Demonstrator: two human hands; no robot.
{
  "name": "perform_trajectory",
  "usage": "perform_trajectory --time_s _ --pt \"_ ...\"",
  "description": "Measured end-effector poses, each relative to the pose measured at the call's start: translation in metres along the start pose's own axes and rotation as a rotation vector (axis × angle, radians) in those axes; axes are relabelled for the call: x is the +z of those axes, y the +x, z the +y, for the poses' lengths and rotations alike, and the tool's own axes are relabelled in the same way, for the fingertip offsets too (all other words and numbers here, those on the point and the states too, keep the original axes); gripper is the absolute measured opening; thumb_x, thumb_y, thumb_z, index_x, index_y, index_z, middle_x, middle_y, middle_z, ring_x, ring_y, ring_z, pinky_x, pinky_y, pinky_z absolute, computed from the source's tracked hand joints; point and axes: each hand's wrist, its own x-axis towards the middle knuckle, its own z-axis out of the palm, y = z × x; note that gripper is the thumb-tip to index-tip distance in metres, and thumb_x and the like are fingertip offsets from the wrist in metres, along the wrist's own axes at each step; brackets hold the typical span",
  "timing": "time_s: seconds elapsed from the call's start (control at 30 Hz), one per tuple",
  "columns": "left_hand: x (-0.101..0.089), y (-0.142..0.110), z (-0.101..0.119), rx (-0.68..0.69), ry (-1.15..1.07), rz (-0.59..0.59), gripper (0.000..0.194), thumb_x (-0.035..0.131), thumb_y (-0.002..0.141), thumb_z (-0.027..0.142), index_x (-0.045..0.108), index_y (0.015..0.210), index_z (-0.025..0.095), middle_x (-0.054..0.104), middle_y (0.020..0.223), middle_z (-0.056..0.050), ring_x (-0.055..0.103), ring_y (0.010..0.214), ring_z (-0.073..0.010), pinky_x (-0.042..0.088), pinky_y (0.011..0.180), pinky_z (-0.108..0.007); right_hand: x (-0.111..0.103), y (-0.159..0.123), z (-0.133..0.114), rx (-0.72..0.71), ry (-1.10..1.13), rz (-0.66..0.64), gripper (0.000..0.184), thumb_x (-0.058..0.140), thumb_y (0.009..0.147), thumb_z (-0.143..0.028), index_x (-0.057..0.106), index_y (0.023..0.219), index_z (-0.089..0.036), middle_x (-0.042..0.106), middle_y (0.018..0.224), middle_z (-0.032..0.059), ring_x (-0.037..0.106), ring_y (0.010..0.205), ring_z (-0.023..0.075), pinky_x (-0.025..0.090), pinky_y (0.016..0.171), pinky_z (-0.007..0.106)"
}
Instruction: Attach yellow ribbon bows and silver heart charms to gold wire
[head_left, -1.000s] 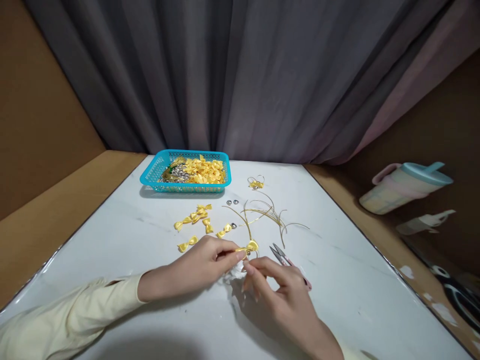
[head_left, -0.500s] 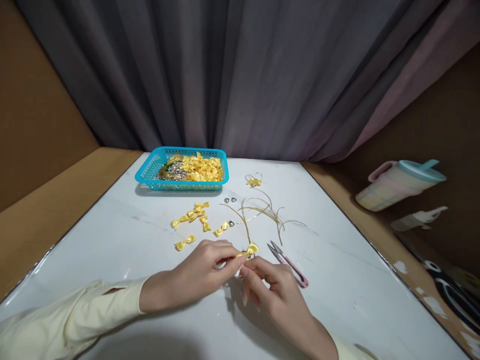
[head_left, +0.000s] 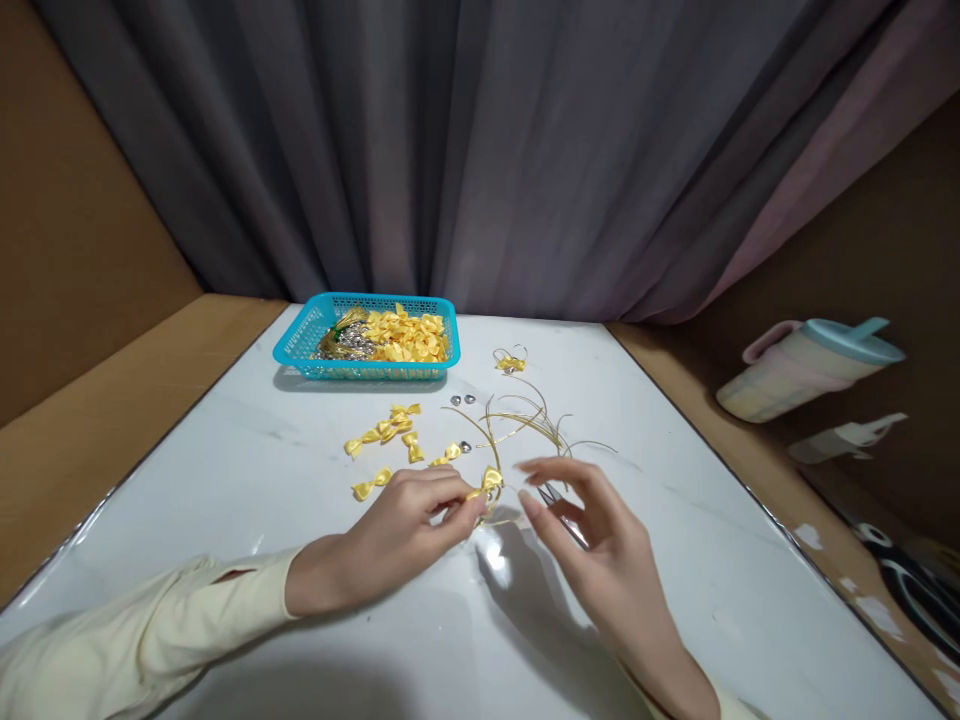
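Observation:
My left hand pinches a small yellow satin bow between thumb and index finger. A thin gold cord loops below and to the right of that bow. Just right of it, my right hand is open, thumb and fingers apart; the cord's free end lies close to its thumb tip. Partly hidden behind the right hand are the thread snips. Loose gold cords spread beyond both hands, and several yellow bows lie beyond my left hand.
A blue basket at the back holds bows and gold cords. Small silver beads and a finished-looking bow with cord lie on the white table. At right are a lidded cup, a small bottle and black-handled scissors.
My right hand has let go of the bow, opened and moved up and right, now covering most of the snips. The left hand keeps its pinch on the bow.

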Motion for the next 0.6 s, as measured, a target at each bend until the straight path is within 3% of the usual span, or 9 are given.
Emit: perform_trajectory --time_s 0.03,0.1,0.17,0.27,0.43,0.6 --pt "0.0 0.0 0.0 0.016 0.007 -0.007 0.03 0.046 0.087 0.018 0.048 0.057 0.014 0.041 0.055 0.005 0.038 0.052 -0.0072 0.029 0.052 -0.02 -0.003 0.003 0.0 0.047 0.066 -0.01 0.026 0.063 0.077 -0.033 0.055 0.1 -0.023 0.059 0.11 0.0054 0.056 0.098 0.0179 0.048 0.069 0.024" --pt "0.001 -0.001 0.0 0.07 0.031 -0.015 0.031 0.046 0.088 0.017 0.047 0.057 0.015 0.039 0.056 0.005 0.037 0.052 -0.0072 0.029 0.052 -0.02 -0.008 0.01 0.001 0.193 0.242 -0.171 0.035 0.067 0.074 -0.033 0.052 0.105 -0.023 0.057 0.112 0.0059 0.055 0.097 0.0171 0.048 0.072 0.025" --pt "0.002 -0.002 -0.001 0.137 0.054 -0.014 0.031 0.045 0.088 0.016 0.046 0.058 0.015 0.038 0.056 0.005 0.037 0.053 -0.0076 0.029 0.052 -0.021 -0.011 0.015 0.004 0.356 0.403 -0.38 0.038 0.07 0.071 -0.031 0.054 0.104 -0.019 0.061 0.093 0.0039 0.057 0.077 0.0129 0.046 0.063 0.023" --pt "0.003 -0.003 -0.002 0.202 0.082 -0.017 0.03 0.044 0.088 0.015 0.044 0.058 0.015 0.039 0.056 0.004 0.038 0.054 -0.0083 0.03 0.053 -0.021 -0.012 0.019 0.011 0.53 0.543 -0.539 0.035 0.075 0.066 -0.028 0.059 0.094 -0.015 0.052 0.062 -0.0042 0.041 0.05 0.0047 0.03 0.045 0.017" --pt "0.002 -0.002 -0.003 0.254 0.149 0.003 0.029 0.042 0.089 0.013 0.045 0.06 0.016 0.04 0.057 0.004 0.037 0.055 -0.0095 0.031 0.053 -0.022 -0.014 0.022 0.015 0.631 0.617 -0.592 0.027 0.075 0.066 -0.027 0.062 0.084 -0.013 0.048 0.056 -0.0054 0.024 0.044 0.0022 0.014 0.042 0.02" --pt "0.001 -0.001 -0.005 0.189 0.203 -0.051 0.03 0.04 0.088 0.012 0.039 0.058 0.017 0.038 0.058 0.004 0.036 0.056 -0.0096 0.03 0.054 -0.023 -0.019 0.023 0.009 0.544 0.436 -0.579 0.029 0.072 0.07 -0.037 0.061 0.081 -0.013 0.046 0.052 -0.006 0.023 0.043 0.0025 0.013 0.044 0.021"
